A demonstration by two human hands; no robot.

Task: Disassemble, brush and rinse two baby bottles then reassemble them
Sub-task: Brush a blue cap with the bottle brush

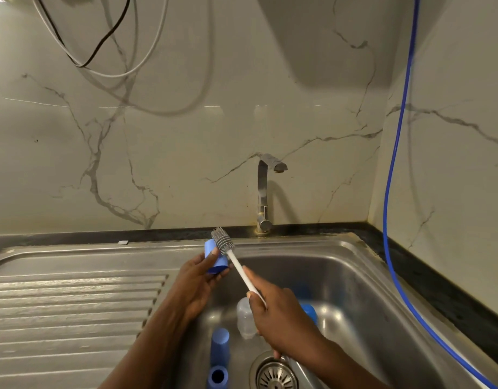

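My left hand (198, 279) grips a blue bottle cap (214, 258) above the sink's left rim. My right hand (278, 313) holds the white handle of a bottle brush (224, 242), whose grey bristle head lies against the cap's far side. In the steel sink (354, 276) below lie a clear bottle body (244, 318), partly behind my right hand, a blue cap (221, 343), a blue collar ring (217, 376) and another blue part (309, 311) peeking past my right wrist.
A steel tap (266, 189) stands at the sink's back edge, with no water running. The drain strainer (274, 374) sits at the bottom. A ribbed draining board (73, 304) lies to the left. A blue hose (393, 192) hangs down the right wall onto the dark counter.
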